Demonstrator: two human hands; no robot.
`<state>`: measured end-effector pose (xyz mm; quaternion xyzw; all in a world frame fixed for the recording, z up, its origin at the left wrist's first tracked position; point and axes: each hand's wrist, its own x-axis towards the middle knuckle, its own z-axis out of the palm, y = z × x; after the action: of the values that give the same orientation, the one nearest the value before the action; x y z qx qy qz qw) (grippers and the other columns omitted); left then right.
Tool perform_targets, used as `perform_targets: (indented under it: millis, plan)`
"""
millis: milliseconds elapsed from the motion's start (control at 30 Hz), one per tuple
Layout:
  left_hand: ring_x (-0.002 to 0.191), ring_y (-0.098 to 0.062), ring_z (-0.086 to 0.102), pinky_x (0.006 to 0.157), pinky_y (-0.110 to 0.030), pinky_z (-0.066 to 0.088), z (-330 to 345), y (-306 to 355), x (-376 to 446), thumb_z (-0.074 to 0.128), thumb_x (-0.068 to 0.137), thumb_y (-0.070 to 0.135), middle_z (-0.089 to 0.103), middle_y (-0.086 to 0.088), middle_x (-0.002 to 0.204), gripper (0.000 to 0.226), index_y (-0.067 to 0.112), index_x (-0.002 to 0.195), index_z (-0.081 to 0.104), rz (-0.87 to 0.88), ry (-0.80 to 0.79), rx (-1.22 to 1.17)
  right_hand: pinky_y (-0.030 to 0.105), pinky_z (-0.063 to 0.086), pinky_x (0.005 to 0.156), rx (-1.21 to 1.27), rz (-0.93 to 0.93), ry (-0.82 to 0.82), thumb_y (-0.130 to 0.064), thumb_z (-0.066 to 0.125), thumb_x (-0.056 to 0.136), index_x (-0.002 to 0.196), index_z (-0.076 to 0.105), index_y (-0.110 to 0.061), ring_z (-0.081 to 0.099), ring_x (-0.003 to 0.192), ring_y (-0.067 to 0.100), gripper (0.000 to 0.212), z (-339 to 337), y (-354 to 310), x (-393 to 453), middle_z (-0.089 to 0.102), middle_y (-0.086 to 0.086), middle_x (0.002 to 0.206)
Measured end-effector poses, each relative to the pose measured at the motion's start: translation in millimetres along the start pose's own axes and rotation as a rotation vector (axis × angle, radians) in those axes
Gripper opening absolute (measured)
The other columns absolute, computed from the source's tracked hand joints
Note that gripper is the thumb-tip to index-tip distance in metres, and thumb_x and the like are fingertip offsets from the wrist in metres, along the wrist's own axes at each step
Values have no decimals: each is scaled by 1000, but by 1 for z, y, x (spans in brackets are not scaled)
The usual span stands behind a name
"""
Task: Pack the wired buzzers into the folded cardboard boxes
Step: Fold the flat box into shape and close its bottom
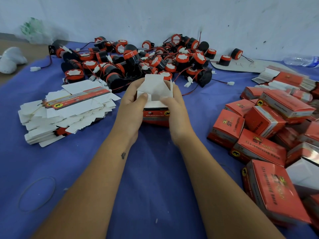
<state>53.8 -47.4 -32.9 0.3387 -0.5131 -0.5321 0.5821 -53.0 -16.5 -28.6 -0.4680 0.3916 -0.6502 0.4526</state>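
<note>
We hold box (155, 107) centre of blue cloth (146, 169) — left hand (131, 100) and right hand (174, 104) curled round sides, thumbs folding flaps. Thin card, light, creases easily — we judge: grip walls. Buzzers (138, 61) piled just behind.

Soft, even light; wide-angle bending and blur toward the edges.

Blue cloth (151, 178) — rubber band (37, 194), plastic bottle (301, 61), white plastic bag (33, 31).
</note>
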Motion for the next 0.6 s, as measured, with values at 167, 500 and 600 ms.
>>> perform_targets:
  millis: [167, 500, 600]
  plan:
    - [95, -10, 67, 69, -24, 54, -2, 1, 0, 42, 100, 6, 70, 11, 110, 40, 40, 111, 61, -2, 31, -7, 40, 59, 80, 275, 167, 9, -25, 43, 100, 121, 65, -23, 68, 102, 23, 30, 1, -2, 3, 70, 6, 116]
    - [76, -10, 63, 56, -25, 51, 0, 3, -3, 46, 94, 10, 67, 12, 81, 35, 34, 76, 64, 5, 51, -26, 31, 55, 59, 139, 116, 76, 0, 44, 91, 79, 68, -22, 63, 81, 20, 35, -2, -2, 5, 68, 2, 95]
    - [68, -6, 62, 53, -22, 48, 2, 4, -5, 51, 86, 19, 66, 14, 73, 21, 26, 72, 64, -40, 56, -59, 34, 53, 67, 165, 128, 83, -10, 44, 86, 69, 66, -21, 61, 89, 24, 30, -2, -1, 3, 67, 3, 98]
